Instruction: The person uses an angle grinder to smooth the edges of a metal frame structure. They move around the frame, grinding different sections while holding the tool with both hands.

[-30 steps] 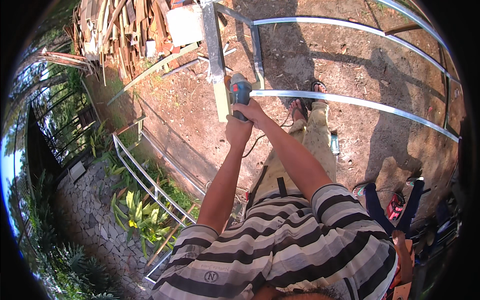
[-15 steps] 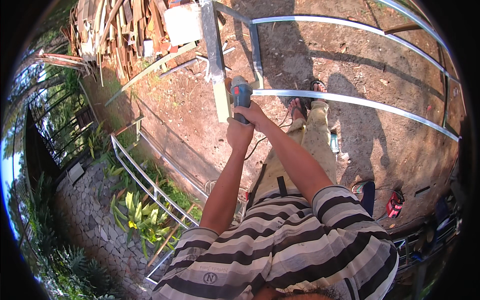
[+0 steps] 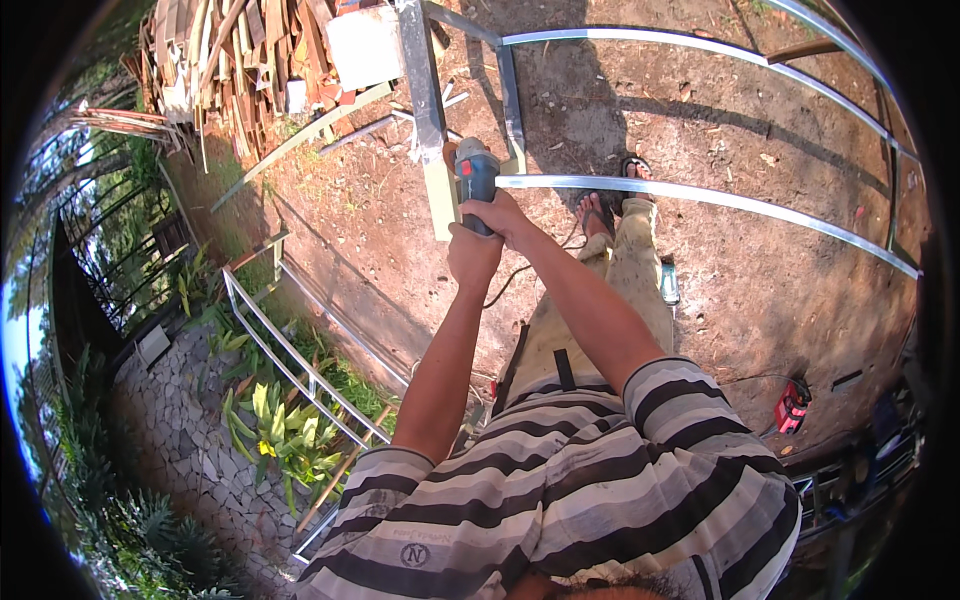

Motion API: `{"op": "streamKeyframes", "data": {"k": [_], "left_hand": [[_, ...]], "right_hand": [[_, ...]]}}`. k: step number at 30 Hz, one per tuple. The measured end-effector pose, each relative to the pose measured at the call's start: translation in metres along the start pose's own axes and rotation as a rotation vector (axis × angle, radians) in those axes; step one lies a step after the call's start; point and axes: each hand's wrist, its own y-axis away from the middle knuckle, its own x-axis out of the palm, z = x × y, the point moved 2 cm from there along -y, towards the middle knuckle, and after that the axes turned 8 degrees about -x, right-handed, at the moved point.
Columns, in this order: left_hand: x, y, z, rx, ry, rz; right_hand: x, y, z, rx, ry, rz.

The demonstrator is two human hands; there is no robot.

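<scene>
Both hands grip one power tool: the left hand (image 3: 472, 255) wraps the rear of the blue-green handheld grinder (image 3: 477, 180) from below, and the right hand (image 3: 505, 212) closes over its body from the side, fingers curled tight around it. A two-handed hold like this seems meant to steady a tool that kicks and vibrates, with both arms stretched well out so the working end stays away from the body.

The grinder's head sits right at the joint where the long horizontal metal rail (image 3: 720, 200) meets the upright metal post (image 3: 425, 90); whether the disc touches the metal cannot be told. A pale flat board (image 3: 440, 195) runs down just beside the tool, against the post.

The person stands raised above the bare dirt ground (image 3: 620, 100), sandalled feet (image 3: 605, 205) near the rail, which puts the joint within arm's reach. A dark cord (image 3: 505, 285) trails down under the hands, likely feeding the tool. A second curved rail (image 3: 690, 45) runs farther out. A pile of scrap timber (image 3: 240, 50) lies well apart at the upper left, a small red device (image 3: 792, 405) rests on the ground at the right, and a metal railing (image 3: 300, 360) borders leafy green plants (image 3: 270, 430) below.
</scene>
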Motion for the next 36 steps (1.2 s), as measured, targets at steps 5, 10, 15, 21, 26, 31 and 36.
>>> {"op": "streamKeyframes", "data": {"k": [5, 10, 15, 21, 26, 31, 36], "left_hand": [[0.006, 0.004, 0.007, -0.004, -0.02, -0.004], [0.005, 0.0, 0.009, 0.012, -0.027, -0.011], [0.003, -0.004, 0.006, 0.035, -0.019, 0.012], [0.006, 0.005, 0.012, 0.004, -0.052, -0.011], [0.005, 0.003, 0.012, 0.015, -0.043, -0.001], [0.01, -0.004, 0.008, 0.007, 0.031, 0.009], [0.014, -0.003, 0.009, -0.012, 0.038, 0.012]], "right_hand": [[-0.003, -0.001, -0.007, 0.034, 0.01, 0.007], [0.0, 0.001, -0.004, 0.018, -0.025, 0.01], [0.001, -0.001, 0.001, 0.026, -0.073, -0.028], [0.0, 0.001, -0.013, 0.037, -0.079, -0.019], [0.001, 0.0, -0.015, 0.016, -0.106, -0.028], [-0.004, -0.008, -0.01, 0.001, -0.017, -0.037], [-0.009, -0.006, -0.009, 0.067, 0.019, -0.008]]}}
